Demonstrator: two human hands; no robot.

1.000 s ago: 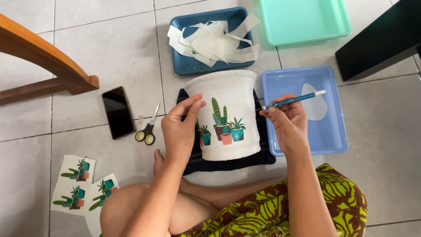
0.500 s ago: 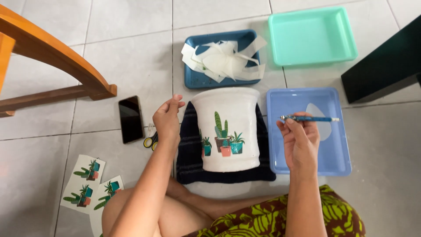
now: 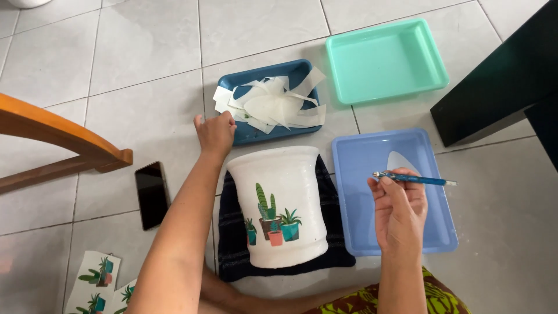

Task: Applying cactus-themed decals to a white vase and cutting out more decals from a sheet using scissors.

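Left hand (image 3: 215,132) is curled at the edge of the dark blue tray (image 3: 247,135) of paper scraps (image 3: 273,106), can't tell its grip, right hand (image 3: 398,203) pinches a brush (image 3: 414,178), so the unheld pot (image 3: 279,206) on the cloth (image 3: 232,244) could roll.

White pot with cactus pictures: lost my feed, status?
Left hand at dark blue tray's paper scraps. Right hand holds blue brush. White pot untouched on dark cloth.
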